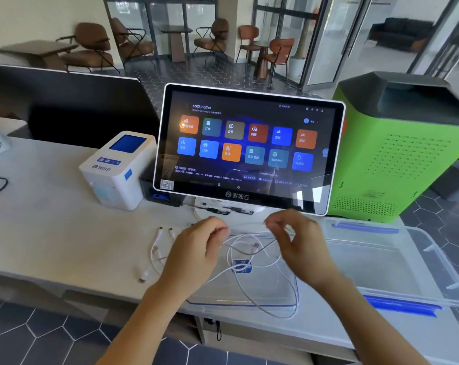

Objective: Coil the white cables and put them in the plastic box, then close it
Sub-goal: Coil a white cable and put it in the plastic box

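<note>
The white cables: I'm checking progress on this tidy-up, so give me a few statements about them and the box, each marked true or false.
1. Both hands, left hand and right hand, hold a white cable stretched between them. True.
2. The plastic box is closed. False: it lies open, its lid beside it.
3. Other white cables lie loose on the counter. True.
4. The touchscreen is switched off. False: it shows coloured icons.
5. Coiled cables already lie inside the box. False: none visible inside.

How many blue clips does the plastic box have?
2. The far clip sits on the long side of the box away from the person; the near clip sits on the long side towards the person. No others show.
</note>
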